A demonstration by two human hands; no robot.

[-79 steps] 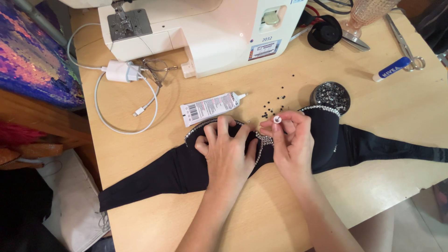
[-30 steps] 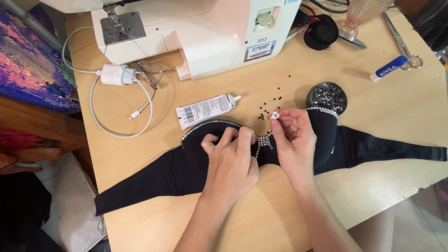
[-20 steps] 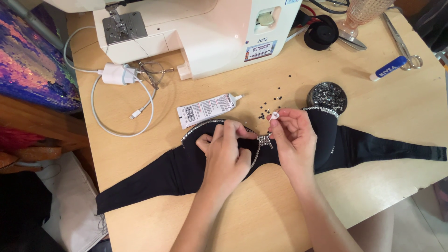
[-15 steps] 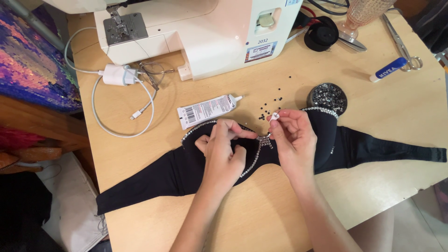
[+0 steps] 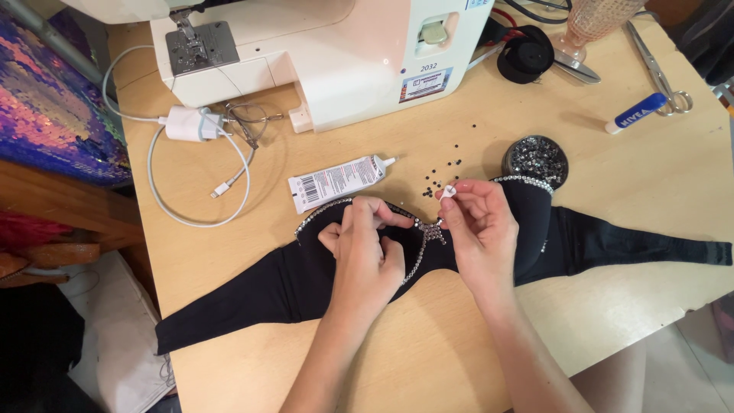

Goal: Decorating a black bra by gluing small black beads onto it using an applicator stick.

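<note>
Head view: your left hand (image 5: pixel 365 256) presses flat on the black bra (image 5: pixel 306 268) on the wooden table (image 5: pixel 634 199) | right hand (image 5: pixel 478 229) pinches a small white applicator (image 5: pixel 448 192), fingers closed, above the rhinestone trim (image 5: pixel 428 229) | keep the fabric taut, set stones squarely; loose beads (image 5: pixel 443 172) lie near.

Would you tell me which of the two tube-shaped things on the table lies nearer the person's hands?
The white glue tube with the pointed nozzle, just above the left hand. The blue and white tube lies far off by the scissors.
</note>
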